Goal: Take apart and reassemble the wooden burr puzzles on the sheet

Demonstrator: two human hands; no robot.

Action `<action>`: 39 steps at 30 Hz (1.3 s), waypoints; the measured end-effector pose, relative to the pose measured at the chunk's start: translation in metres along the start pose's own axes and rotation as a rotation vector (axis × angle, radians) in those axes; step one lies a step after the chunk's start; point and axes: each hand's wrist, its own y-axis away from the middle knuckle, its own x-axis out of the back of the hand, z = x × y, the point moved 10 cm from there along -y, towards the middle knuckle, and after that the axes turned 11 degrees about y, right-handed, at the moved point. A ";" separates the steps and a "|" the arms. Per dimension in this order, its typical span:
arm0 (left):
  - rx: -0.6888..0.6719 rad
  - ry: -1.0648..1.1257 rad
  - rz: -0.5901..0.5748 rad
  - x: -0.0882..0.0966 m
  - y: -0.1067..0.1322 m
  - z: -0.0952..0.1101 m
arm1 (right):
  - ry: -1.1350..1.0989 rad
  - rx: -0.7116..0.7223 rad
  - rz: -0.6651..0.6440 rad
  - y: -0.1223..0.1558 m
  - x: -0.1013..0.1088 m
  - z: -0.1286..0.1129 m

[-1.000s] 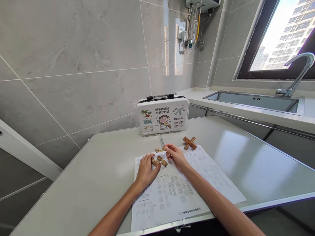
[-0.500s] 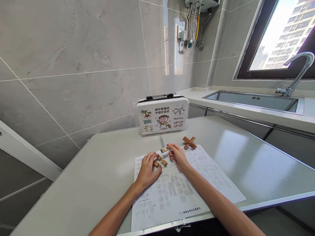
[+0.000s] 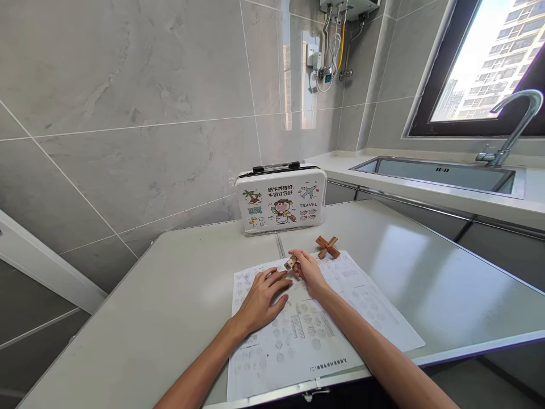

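In the head view my right hand (image 3: 310, 272) pinches a small notched wooden puzzle piece (image 3: 290, 262) between thumb and fingers, just above the top of the paper sheet. My left hand (image 3: 264, 298) is low over the printed sheet (image 3: 298, 352), its fingers stretched and apart and their tips close to the held piece. Any loose wooden pieces beneath the left hand are hidden by it. Beyond the right hand, a cross-shaped wooden puzzle assembly (image 3: 327, 247) lies at the sheet's upper edge, touched by neither hand.
A white case with cartoon prints (image 3: 281, 201) stands upright at the back of the light table (image 3: 179, 295). A tiled wall rises behind it. To the right are a counter with a sink (image 3: 438, 176) and a tap (image 3: 517, 128).
My right hand has tilted the held wooden piece and brought it slightly nearer. My left hand has shifted right and spread its fingers, covering the spot where loose wooden pieces lay.
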 end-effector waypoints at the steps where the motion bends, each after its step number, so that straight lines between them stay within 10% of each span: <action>1: 0.003 0.003 0.015 0.001 0.000 -0.001 | 0.024 0.008 -0.008 0.000 -0.001 0.000; 19: 0.213 0.049 0.299 0.013 0.010 -0.045 | 0.645 0.307 -0.092 0.008 -0.023 -0.008; 39: 0.181 0.215 0.140 0.007 0.005 -0.029 | 0.868 0.436 -0.211 0.024 -0.042 -0.017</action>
